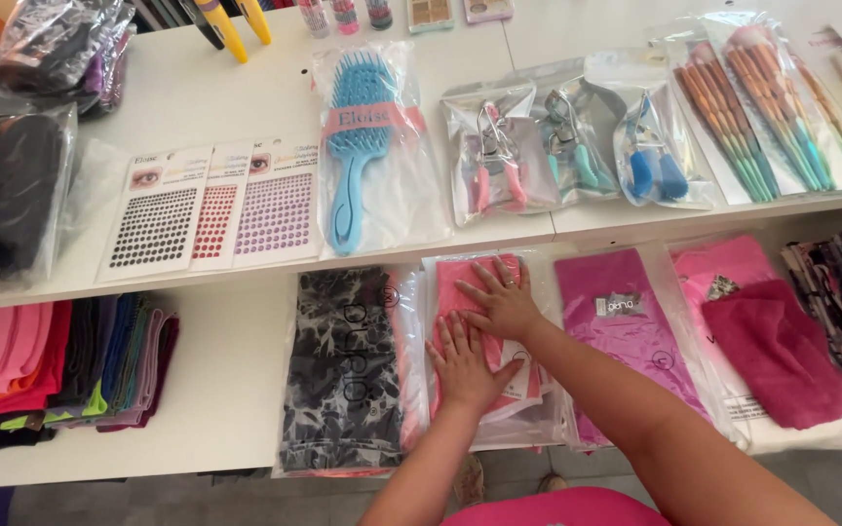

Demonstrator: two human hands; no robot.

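Both my hands lie flat, fingers spread, on a clear plastic packet of pink fabric (460, 282) on the lower white shelf (226, 370). My left hand (462, 362) presses the near half of the packet. My right hand (501, 300) rests just beyond it, on the far half. Neither hand grips anything. To the left of the pink packet lies a packet of black-and-grey patterned fabric (343, 365). On the right is a packet of magenta fabric (626, 326).
A loose dark-pink cloth (782, 351) and dark patterned cloths lie at the right. Folded coloured fabrics (60, 360) are stacked at the left. The upper shelf holds a bagged blue hairbrush (358, 136), gem sticker cards, eyelash curlers (499, 156), brush sets (762, 107) and black bags.
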